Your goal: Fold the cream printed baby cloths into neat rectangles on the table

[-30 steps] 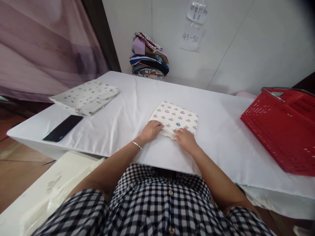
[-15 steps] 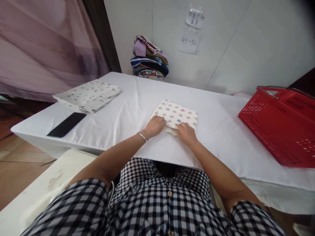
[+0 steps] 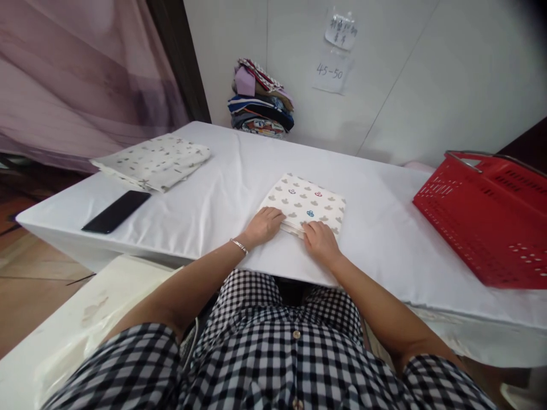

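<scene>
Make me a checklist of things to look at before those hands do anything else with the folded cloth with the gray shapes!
1. Left hand at the cloth's near edge: ok, it touches near the left corner.
2. Right hand there too: ok, its fingers are on the near edge.
3. Either hand pinching the folded cloth: cannot tell, the thumbs are hard to see.
4. Inner layers smooth: cannot tell, the top layer hides them.
5. Black flat object away from the cloth: ok, it lies apart, off to the left.
6. Red basket out of the way: ok, it stands apart on the right.
</scene>
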The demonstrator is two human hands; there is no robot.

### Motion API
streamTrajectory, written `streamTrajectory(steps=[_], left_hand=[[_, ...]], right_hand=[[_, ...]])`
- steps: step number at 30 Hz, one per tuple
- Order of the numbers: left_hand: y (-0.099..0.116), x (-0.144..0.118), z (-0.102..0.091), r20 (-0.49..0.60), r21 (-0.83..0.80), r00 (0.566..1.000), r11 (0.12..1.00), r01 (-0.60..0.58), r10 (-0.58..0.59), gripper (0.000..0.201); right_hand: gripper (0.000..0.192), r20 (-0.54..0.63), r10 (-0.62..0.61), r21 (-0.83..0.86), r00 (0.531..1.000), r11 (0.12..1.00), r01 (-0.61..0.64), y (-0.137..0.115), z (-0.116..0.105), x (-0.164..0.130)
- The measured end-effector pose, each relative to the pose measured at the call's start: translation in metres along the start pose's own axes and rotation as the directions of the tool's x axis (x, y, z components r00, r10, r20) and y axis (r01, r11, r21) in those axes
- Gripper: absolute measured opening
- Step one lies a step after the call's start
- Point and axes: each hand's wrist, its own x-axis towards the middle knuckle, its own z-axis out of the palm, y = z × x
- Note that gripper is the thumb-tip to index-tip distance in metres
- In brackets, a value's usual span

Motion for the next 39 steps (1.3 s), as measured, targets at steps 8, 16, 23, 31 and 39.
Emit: streamTrajectory(steps=[8, 16, 23, 31, 39], left_hand=[[-0.009, 0.000, -0.005, 0.067, 0.016, 0.996, 0.998, -0.063, 0.061, 0.031], [0.019, 0.035, 0.016, 0.090, 0.069, 0.986, 0.989, 0.134, -0.140, 0.020], [0.017, 0.044, 0.019, 0.112, 0.027, 0.982, 0.989, 0.147, -0.149, 0.019], [0.010, 0.051, 0.017, 0.161, 0.070, 0.982, 0.993, 0.091, -0.101, 0.020], [0.017, 0.059, 0.019, 0.249, 0.242, 0.968, 0.970, -0.020, -0.042, 0.025]], right_hand=[[0.038, 0.002, -0.001, -0.068, 1.000, 0.998, 0.001, -0.007, 0.002, -0.010], [0.031, 0.083, 0.104, -0.061, 0.991, 0.993, -0.099, 0.056, -0.002, 0.009], [0.028, 0.111, 0.125, 0.131, 0.986, 0.982, -0.139, 0.066, -0.005, 0.008], [0.021, 0.246, 0.104, 0.000, 0.964, 0.994, -0.107, 0.065, -0.011, 0.023], [0.021, 0.304, 0.046, -0.164, 0.952, 0.986, 0.005, 0.057, -0.013, 0.028]])
